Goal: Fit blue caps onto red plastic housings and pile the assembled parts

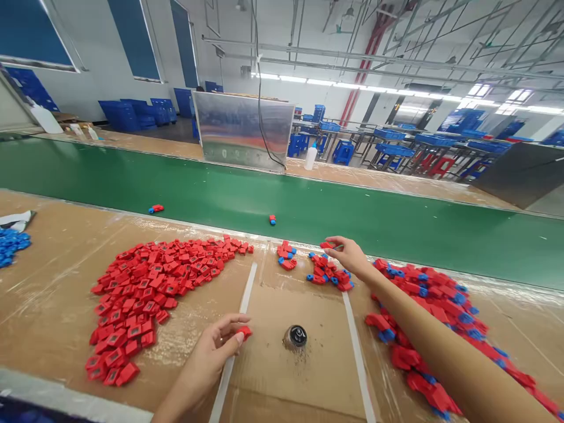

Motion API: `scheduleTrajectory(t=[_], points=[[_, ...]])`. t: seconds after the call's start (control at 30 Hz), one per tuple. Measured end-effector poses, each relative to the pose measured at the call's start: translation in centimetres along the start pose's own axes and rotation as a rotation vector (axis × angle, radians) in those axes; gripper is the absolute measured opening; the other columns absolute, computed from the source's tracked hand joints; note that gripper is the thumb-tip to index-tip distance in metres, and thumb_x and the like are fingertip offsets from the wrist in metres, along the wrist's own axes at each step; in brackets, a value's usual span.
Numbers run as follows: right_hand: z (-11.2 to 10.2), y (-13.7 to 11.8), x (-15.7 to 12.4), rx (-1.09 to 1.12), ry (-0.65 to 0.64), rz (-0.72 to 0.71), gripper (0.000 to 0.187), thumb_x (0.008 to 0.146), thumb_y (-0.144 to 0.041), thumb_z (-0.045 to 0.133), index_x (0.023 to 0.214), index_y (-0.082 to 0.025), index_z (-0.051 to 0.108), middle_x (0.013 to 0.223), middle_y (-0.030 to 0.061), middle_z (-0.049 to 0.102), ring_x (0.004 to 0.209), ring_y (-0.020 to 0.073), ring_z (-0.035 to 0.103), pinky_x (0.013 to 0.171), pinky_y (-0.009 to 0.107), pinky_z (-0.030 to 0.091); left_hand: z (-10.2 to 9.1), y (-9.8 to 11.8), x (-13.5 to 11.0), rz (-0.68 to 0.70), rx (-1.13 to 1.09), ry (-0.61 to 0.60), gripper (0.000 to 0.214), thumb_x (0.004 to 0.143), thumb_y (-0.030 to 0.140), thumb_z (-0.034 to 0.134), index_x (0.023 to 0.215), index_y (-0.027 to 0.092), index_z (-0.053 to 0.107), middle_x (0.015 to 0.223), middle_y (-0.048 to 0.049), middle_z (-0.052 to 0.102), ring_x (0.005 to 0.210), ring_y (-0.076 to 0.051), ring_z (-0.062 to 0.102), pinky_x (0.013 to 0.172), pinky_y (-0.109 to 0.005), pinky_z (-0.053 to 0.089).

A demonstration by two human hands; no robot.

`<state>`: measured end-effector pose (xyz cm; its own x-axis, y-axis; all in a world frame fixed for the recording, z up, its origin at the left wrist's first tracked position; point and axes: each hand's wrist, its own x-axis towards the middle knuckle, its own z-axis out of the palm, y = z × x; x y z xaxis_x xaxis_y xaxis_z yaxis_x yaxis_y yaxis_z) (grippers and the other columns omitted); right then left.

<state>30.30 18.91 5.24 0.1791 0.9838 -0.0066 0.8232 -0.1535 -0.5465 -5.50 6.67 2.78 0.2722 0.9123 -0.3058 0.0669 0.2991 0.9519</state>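
Observation:
My left hand [215, 346] pinches a small red plastic block [245, 332] between thumb and fingertips, over the left tape strip. Out past a small group of red-and-blue pieces [326, 271], my right hand [349, 254] is closed on a red plastic piece [326, 245] near the green belt's edge. Between and nearer than the hands stands a small round pot with a black top [296, 336], dark specks around it. To the left spreads a heap of red blocks [145, 288]; under and beside my right forearm lies a pile of red-and-blue pieces [440, 305].
A green conveyor belt [352, 202] runs across behind the cardboard-covered table. Two red-and-blue pieces lie on it, one nearer the middle [272, 220], one left [156, 208]. Blue parts [12, 244] sit far left. A metal panel [242, 129] and white bottle [311, 157] stand beyond.

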Motion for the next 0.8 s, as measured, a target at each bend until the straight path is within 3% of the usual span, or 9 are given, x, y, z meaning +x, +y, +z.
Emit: scheduleTrajectory(t=[0.17, 0.3, 0.43, 0.67, 0.8], points=[[0.5, -1.2, -10.6, 0.225, -0.135, -0.224, 0.027, 0.087, -0.026, 0.059, 0.111, -0.016, 0.066, 0.098, 0.0059, 0.072, 0.084, 0.017, 0.067, 0.075, 0.03, 0.054, 3.1, -1.6, -0.8, -0.023, -0.199, -0.092, 0.035, 0.068, 0.039, 0.08, 0.092, 0.017, 0.066, 0.092, -0.0064, 0.072, 0.088, -0.018, 0.064, 0.083, -0.029, 0.049], [2.3, -2.0, -15.8, 0.283, -0.126, -0.379, 0.019, 0.086, -0.023, 0.063, 0.103, -0.018, 0.069, 0.095, 0.0064, 0.072, 0.085, 0.0185, 0.067, 0.075, 0.032, 0.053, 5.2, -2.9, -1.5, 0.007, -0.275, -0.164, 0.036, 0.07, 0.034, 0.081, 0.1, 0.018, 0.067, 0.095, -0.0072, 0.072, 0.094, -0.02, 0.065, 0.092, -0.035, 0.049], [3.3, -2.7, -17.4, 0.13, -0.052, -0.494, 0.021, 0.09, -0.02, 0.059, 0.109, -0.02, 0.068, 0.095, 0.0066, 0.069, 0.087, 0.0194, 0.065, 0.078, 0.032, 0.051, 6.6, -4.3, -2.0, 0.052, -0.246, -0.179, 0.052, 0.075, 0.036, 0.076, 0.123, 0.018, 0.063, 0.105, -0.0099, 0.072, 0.102, -0.023, 0.062, 0.097, -0.039, 0.045], [3.5, -3.1, -17.4, -0.021, -0.088, -0.568, 0.018, 0.091, -0.019, 0.058, 0.106, -0.02, 0.068, 0.089, 0.005, 0.064, 0.081, 0.0184, 0.063, 0.072, 0.029, 0.048, 7.4, -4.9, -2.6, 0.064, -0.317, -0.209, 0.033, 0.072, 0.027, 0.08, 0.103, 0.018, 0.07, 0.097, -0.0059, 0.071, 0.096, -0.02, 0.062, 0.09, -0.03, 0.045], [3.3, -3.6, -17.4, -0.09, -0.121, -0.574, 0.015, 0.092, -0.019, 0.058, 0.102, -0.019, 0.069, 0.087, 0.005, 0.063, 0.08, 0.0186, 0.062, 0.07, 0.029, 0.047, 7.3, -4.9, -2.6, 0.058, -0.351, -0.231, 0.032, 0.074, 0.026, 0.079, 0.104, 0.019, 0.069, 0.093, -0.0038, 0.069, 0.088, -0.016, 0.062, 0.081, -0.025, 0.045]])
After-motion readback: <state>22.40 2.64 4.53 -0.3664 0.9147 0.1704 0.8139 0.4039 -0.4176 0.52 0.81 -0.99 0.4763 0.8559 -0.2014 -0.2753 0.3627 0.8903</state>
